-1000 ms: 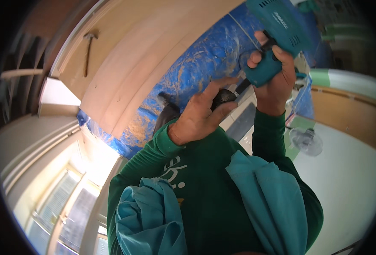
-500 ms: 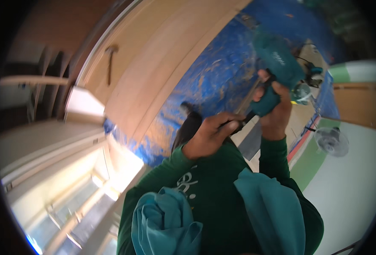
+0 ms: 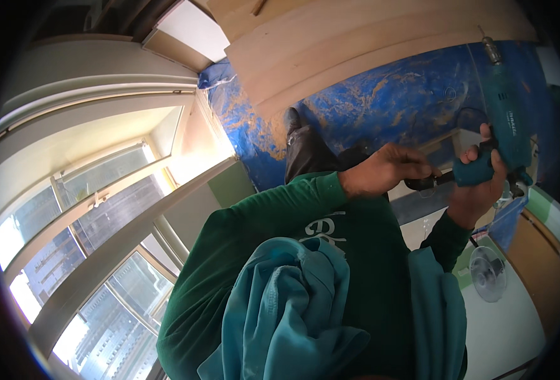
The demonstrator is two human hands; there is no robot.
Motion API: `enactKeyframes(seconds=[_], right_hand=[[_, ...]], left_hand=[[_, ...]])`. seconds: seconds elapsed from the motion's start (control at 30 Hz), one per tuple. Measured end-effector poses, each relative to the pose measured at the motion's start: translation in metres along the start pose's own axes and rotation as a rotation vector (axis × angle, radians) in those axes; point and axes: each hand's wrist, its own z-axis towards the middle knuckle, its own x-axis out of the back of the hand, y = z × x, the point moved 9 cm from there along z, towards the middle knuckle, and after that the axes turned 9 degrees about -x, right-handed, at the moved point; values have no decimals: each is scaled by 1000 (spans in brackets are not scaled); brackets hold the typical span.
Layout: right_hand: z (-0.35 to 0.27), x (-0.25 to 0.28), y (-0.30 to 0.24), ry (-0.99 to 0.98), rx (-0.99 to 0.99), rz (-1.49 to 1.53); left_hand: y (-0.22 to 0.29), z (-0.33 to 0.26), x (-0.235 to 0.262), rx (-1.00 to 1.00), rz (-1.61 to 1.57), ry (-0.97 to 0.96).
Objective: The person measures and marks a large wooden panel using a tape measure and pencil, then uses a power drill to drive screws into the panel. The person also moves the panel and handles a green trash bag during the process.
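Right hand is wrapped around the pistol grip of the teal drill, which sits at upper right, held up over the blue tarp with its chuck pointing up and away; left hand is closed on a dark part at the base of the grip, possibly the cord, I cannot tell which, so both hands meet at the grip. My read: rigid hard-plastic body, moderately heavy and nose-heavy from motor and chuck, not fragile; best held at the grip with the second hand under the body, clear of the chuck. Wood boards lie across the tarp beyond.
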Motion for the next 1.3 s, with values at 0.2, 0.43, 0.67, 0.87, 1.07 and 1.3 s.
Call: enactKeyframes(seconds=[0.2,0.43,0.67,0.87,1.07,1.3], right_hand=[[5,-71,52,2,-29,-270],[9,-161,121,91,-138,-476],[-20,-168,141,143,-68,-592],[-49,-121,188,165,-429,-670],[-90,-70,217,201,-652,-752],[-106,-39,211,186,-677,-809]], left_hand=[[31,-25,72,74,-88,17],[47,-70,162,155,-24,27],[-40,-167,486,123,328,920],[18,-189,542,-8,1499,592],[1,-178,550,151,1526,433],[1,-182,561,104,1617,467]])
